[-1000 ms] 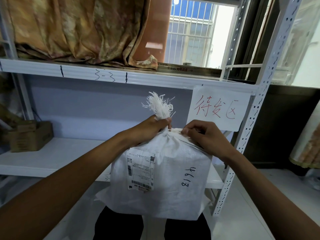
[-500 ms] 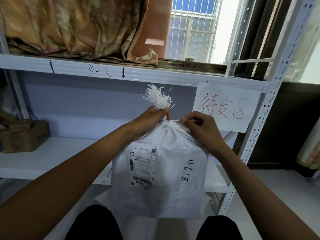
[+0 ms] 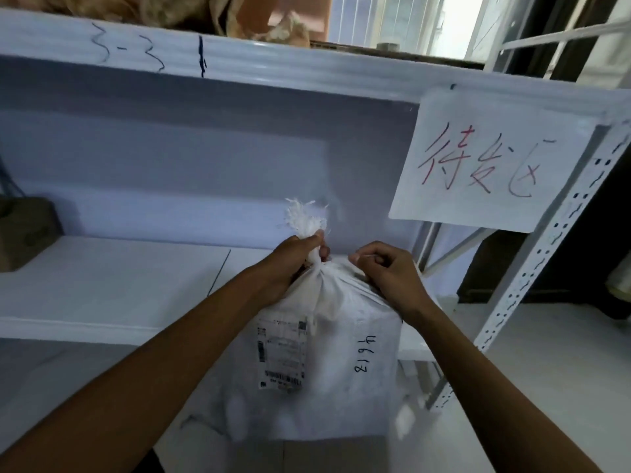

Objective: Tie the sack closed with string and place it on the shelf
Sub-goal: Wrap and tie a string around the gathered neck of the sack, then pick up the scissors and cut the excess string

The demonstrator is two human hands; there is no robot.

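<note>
The left hand (image 3: 297, 257) is gripping the bunched neck of the white sack (image 3: 345, 363), its fingers curling tight around it just under the frayed top. The right hand (image 3: 387, 273) is pinching a thin string (image 3: 364, 256) just beside that neck, fingers curled in. The sack is filling the lower middle of the frame, in front of the white shelf (image 3: 102, 285).

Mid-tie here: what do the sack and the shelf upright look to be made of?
Sack: probably woven plastic fabric, white and matte; its gathered top frays into loose strands above the left hand. Shelf upright: likely white-painted metal, smooth, judging by its rows of punched slots.
</note>
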